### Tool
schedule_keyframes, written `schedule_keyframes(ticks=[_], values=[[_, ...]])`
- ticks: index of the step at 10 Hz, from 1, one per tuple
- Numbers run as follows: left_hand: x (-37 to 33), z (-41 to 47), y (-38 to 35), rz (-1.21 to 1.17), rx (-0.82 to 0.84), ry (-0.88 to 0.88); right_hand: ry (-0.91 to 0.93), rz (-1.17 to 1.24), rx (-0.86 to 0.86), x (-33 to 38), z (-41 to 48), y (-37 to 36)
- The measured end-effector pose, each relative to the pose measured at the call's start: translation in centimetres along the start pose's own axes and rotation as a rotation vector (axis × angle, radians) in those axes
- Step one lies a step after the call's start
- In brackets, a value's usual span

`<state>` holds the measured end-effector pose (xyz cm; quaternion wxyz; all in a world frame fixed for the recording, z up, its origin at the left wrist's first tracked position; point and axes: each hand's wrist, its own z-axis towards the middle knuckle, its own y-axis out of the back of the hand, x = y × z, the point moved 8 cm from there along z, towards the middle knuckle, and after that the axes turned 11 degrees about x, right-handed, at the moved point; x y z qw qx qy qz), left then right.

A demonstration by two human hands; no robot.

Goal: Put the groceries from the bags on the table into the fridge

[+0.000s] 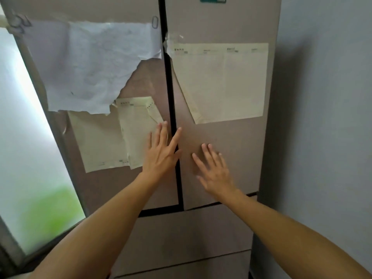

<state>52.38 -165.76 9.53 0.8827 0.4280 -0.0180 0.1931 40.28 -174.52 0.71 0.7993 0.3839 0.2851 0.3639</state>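
Two flat hands with straight, spread fingers on the fridge (221, 21): left hand (161, 152) across the door seam, right hand (213, 170) on the right door.

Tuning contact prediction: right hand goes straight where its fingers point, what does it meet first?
Probably the right fridge door: the right hand looks at or almost on it, depth unclear. Sliding up it, next the cream sheet.

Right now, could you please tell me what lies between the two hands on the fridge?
Head view: the dark seam where the doors meet, then a bare strip of the right door, lie between the left hand and the right hand.
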Motion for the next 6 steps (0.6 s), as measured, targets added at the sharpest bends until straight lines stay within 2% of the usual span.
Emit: schedule_keyframes(ticks=[2, 4, 5, 6], values=[[0.5, 0.4, -2.9, 0.162, -0.062, 0.013, 0.074, -0.129, -0.176, -0.4, 2.1, -3.1], [1.3, 0.7, -4.9, 0.211, -0.189, 0.010, 0.157, -0.125, -0.248, -1.2, 2.5, -4.3], [1.2, 0.5, -4.8, 0.233, -0.233, -0.008, 0.215, 0.079, -0.176, -0.7, 1.4, -2.4], [1.1, 0.7, -4.7, 0.224, -0.292, -0.016, 0.138, 0.583, -0.210, -3.3, 1.3, 3.3]])
